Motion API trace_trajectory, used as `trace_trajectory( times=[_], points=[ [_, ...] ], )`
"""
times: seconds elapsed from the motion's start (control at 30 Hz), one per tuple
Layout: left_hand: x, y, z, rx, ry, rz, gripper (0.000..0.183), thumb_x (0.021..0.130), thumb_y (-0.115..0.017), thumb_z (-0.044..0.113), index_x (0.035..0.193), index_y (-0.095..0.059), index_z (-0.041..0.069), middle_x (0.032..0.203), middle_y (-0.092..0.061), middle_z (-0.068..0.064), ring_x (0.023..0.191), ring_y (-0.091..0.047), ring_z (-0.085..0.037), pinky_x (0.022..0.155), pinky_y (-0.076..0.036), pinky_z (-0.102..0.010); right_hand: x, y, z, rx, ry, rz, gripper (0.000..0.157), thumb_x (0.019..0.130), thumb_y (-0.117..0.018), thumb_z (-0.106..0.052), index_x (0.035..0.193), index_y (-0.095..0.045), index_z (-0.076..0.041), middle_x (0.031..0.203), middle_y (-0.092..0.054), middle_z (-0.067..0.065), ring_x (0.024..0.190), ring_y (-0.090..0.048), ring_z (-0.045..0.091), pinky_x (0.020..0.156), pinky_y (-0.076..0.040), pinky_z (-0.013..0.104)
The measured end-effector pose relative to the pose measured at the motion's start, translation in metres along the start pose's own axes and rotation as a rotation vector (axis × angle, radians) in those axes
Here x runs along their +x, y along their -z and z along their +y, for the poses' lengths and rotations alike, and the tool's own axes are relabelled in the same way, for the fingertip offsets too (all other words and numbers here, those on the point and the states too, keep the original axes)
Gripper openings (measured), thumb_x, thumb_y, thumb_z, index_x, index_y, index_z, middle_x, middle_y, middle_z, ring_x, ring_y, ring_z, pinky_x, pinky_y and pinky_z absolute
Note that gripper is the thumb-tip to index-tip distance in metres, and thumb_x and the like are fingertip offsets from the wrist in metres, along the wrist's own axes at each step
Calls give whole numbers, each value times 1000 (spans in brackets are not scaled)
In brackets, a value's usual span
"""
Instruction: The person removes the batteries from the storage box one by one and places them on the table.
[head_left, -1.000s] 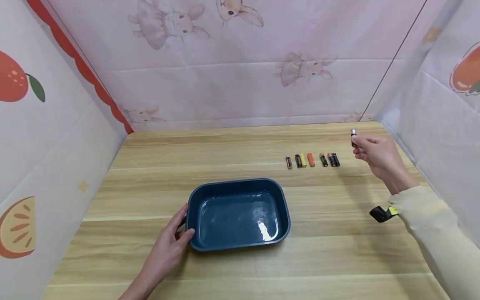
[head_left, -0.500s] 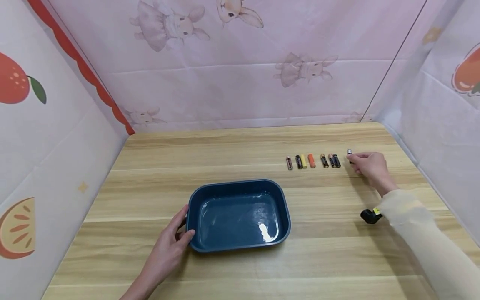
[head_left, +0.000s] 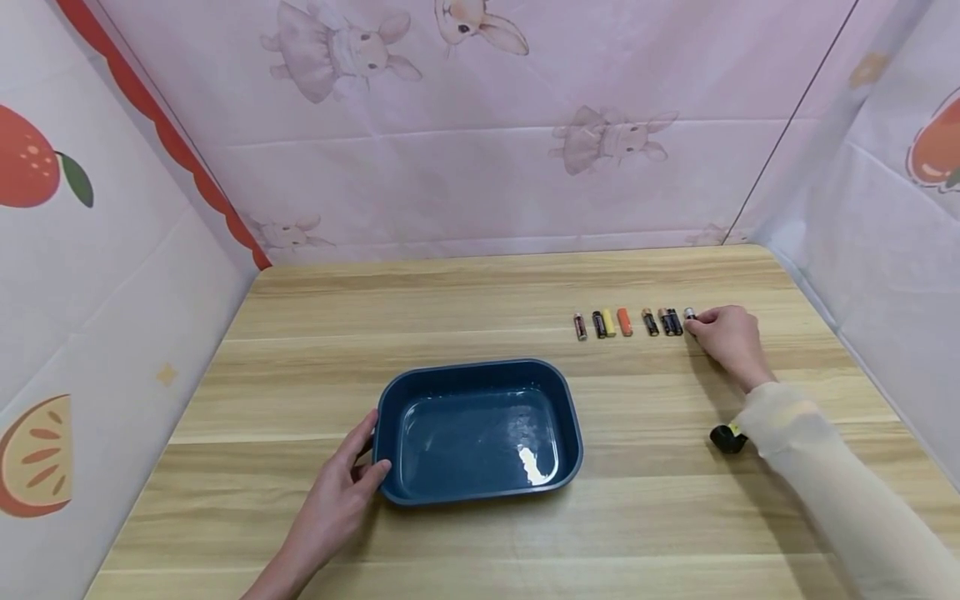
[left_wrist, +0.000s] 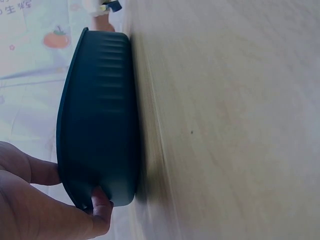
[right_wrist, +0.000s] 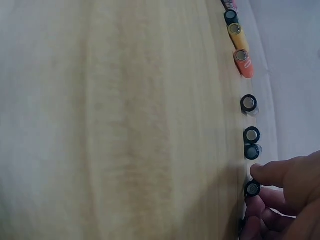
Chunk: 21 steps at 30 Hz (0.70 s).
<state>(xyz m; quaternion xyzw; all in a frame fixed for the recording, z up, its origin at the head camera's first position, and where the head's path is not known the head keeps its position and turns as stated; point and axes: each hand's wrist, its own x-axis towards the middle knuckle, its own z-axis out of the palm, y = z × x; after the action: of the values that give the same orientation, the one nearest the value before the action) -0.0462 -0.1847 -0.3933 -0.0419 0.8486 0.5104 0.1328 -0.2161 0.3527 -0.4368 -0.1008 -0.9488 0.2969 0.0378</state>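
A dark blue tray (head_left: 576, 433) sits empty on the wooden table (head_left: 450, 308). My left hand (head_left: 360, 462) grips its near left corner, thumb on the rim; in the left wrist view the fingers (left_wrist: 101, 202) curl under the tray (left_wrist: 97, 115). A row of several small batteries (head_left: 624, 322) lies at the back right. My right hand (head_left: 705, 329) pinches a black battery (head_left: 689, 315) down on the table at the row's right end. In the right wrist view that battery (right_wrist: 252, 188) sits between my fingertips (right_wrist: 260, 172), beside the other batteries (right_wrist: 251, 135).
Printed fabric walls (head_left: 480, 167) close in the table on the left, back and right. A black wrist device (head_left: 727, 438) hangs under my right sleeve. The tray stands in the table's middle, left of the battery row.
My right hand came down from the air and moved left, bringing the battery onto the table at the row's right end. The left hand and tray stayed still.
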Motion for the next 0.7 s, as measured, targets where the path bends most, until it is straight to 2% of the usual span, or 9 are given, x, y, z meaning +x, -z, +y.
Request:
trace_trajectory(
  times=[0.13, 0.27, 0.5, 0.7],
  points=[
    [1, 0, -1, 3, -25, 2, 69, 105, -57, 2, 165, -24, 8, 166, -28, -21, 144, -42, -40, 106, -51, -38, -1, -5, 0, -4, 0, 31, 36, 100, -68, -25, 109, -75, 9, 108, -72, 30, 94, -67, 42, 79, -54, 53],
    [0, 0, 0, 6, -16, 2, 68, 105, -56, 1, 165, -23, 8, 166, -28, -20, 145, -40, -40, 106, -51, -38, -1, -8, -1, -2, 14, 61, 35, 99, -68, -23, 107, -75, 10, 107, -71, 31, 95, -67, 46, 82, -53, 58],
    [1, 0, 3, 19, 21, -1, 68, 106, -54, 2, 166, -21, 10, 168, -25, -17, 148, -36, -38, 110, -47, -41, -3, -9, -4, -10, 7, 83, 35, 99, -68, -22, 106, -74, 11, 105, -72, 31, 92, -67, 46, 80, -54, 57],
    [1, 0, 4, 29, 29, -5, 69, 107, -54, 3, 166, -21, 12, 168, -25, -17, 148, -36, -38, 111, -46, -43, -5, -8, -3, -1, -16, 58, 43, 103, -61, -30, 110, -73, 11, 109, -71, 32, 96, -66, 46, 81, -54, 56]
  ],
)
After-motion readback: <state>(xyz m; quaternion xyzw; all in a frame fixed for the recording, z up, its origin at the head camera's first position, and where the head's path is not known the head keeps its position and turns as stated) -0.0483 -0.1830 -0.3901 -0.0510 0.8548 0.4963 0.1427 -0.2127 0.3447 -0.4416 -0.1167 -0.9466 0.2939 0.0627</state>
